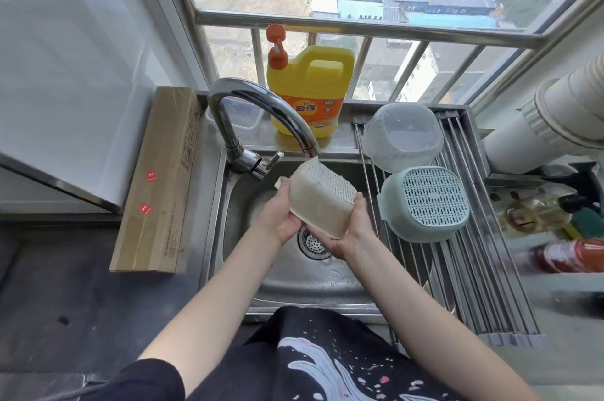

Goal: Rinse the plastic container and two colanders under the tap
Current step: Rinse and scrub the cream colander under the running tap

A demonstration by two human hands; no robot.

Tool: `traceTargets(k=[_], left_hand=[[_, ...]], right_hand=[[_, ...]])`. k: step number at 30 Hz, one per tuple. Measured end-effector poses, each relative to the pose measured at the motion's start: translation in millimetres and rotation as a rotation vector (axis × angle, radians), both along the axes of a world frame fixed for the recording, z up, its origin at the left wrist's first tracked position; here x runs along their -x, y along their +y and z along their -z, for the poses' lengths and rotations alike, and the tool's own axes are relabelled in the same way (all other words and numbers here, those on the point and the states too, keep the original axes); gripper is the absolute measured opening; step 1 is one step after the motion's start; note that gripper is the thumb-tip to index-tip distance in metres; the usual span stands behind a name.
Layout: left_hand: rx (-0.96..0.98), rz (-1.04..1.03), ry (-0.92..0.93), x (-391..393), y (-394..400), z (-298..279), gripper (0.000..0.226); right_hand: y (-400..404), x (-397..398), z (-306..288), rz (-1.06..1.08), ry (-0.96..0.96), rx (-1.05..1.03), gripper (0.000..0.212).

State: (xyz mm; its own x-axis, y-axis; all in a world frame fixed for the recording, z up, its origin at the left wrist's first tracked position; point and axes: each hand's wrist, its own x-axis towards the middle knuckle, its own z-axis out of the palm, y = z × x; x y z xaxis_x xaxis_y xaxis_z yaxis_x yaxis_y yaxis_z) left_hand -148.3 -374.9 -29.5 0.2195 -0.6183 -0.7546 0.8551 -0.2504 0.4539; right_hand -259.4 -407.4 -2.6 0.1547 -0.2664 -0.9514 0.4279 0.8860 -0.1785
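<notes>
Cream colander (322, 201), tilted under the tap (261, 119) above the sink (248, 204), is gripped by both the left hand (281, 217) and right hand (351, 227), fingers curled round its rim.

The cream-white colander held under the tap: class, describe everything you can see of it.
The cream-white perforated plastic colander is squarish with rounded corners and rows of small slots across its base. It is tilted, base up and facing right, over the steel sink, just below the curved chrome tap's spout. The left hand grips its left rim; the right hand cradles its lower edge.
</notes>
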Motion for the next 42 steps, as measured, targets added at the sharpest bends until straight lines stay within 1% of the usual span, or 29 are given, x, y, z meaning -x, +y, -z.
traceTargets(k=[2, 5, 8, 10, 12, 14, 17, 18, 20, 22, 24, 26, 28, 31, 32, 33, 34, 36, 37, 38, 40, 42], left_hand=[[-0.063, -0.079, 0.036, 0, -2, -4, 0.046], [-0.187, -0.179, 0.109, -8, -2, -3, 0.041], [-0.301, -0.154, 0.202, -11, 3, 0, 0.03], [-0.323, -0.108, 0.24, -10, 7, 4, 0.026], [-0.321, -0.09, 0.271, -9, 10, 9, 0.025], [-0.299, -0.11, 0.318, -9, 10, 13, 0.023], [-0.246, -0.107, 0.297, -12, 10, 16, 0.02], [-0.183, -0.09, 0.305, -14, 10, 15, 0.021], [-0.093, -0.058, 0.347, -18, 11, 13, 0.033], [-0.042, -0.02, 0.383, -22, 13, 14, 0.042], [-0.013, -0.063, 0.395, -22, 13, 18, 0.055], [-0.033, -0.054, 0.313, -20, 9, 20, 0.065], [-0.059, 0.001, 0.162, -18, 6, 22, 0.063], [-0.091, 0.123, -0.105, -17, 11, 26, 0.058], [-0.063, 0.127, -0.203, -14, 14, 26, 0.06], [-0.02, 0.133, -0.284, -9, 18, 20, 0.069], [0.037, 0.15, -0.32, -2, 20, 11, 0.087], [0.134, 0.199, -0.316, 9, 22, 1, 0.122], [0.158, 0.21, -0.32, 11, 24, 2, 0.131], [0.165, 0.233, -0.367, 12, 26, 5, 0.134], [0.134, 0.312, -0.529, 10, 29, 7, 0.128], [0.072, 0.512, -0.747, 3, 32, 16, 0.119]], right_hand=[[-1, -1, -1, -0.054, 0.024, 0.097, 0.06], [-7, 3, 5, -0.079, 0.044, 0.175, 0.048], [-9, 3, 12, -0.061, -0.013, 0.236, 0.05], [-10, 2, 18, -0.105, 0.014, 0.301, 0.047], [-12, 2, 16, -0.165, 0.078, 0.397, 0.042], [-14, 1, 14, -0.247, 0.128, 0.51, 0.044], [-19, -2, 11, -0.385, 0.151, 0.68, 0.046], [-20, -3, 8, -0.415, 0.119, 0.722, 0.042], [-22, -9, 0, -0.438, 0.006, 0.768, 0.034], [-22, -15, -5, -0.471, -0.087, 0.82, 0.028], [-22, -19, -5, -0.505, -0.12, 0.904, 0.024], [-21, -17, -7, -0.554, -0.098, 0.986, 0.037], [-19, -9, -7, -0.584, -0.117, 0.986, 0.047], [-14, 11, 0, -0.626, -0.169, 0.914, 0.044], [-12, 16, 2, -0.629, -0.201, 0.88, 0.042], [-10, 20, 3, -0.619, -0.237, 0.849, 0.04], [-9, 23, 5, -0.594, -0.268, 0.827, 0.041], [-10, 27, 9, -0.5, -0.328, 0.794, 0.05], [-10, 29, 11, -0.445, -0.368, 0.774, 0.057], [-10, 30, 14, -0.408, -0.39, 0.757, 0.065], [-7, 30, 17, -0.38, -0.38, 0.737, 0.083], [-3, 30, 20, -0.378, -0.335, 0.725, 0.09]])
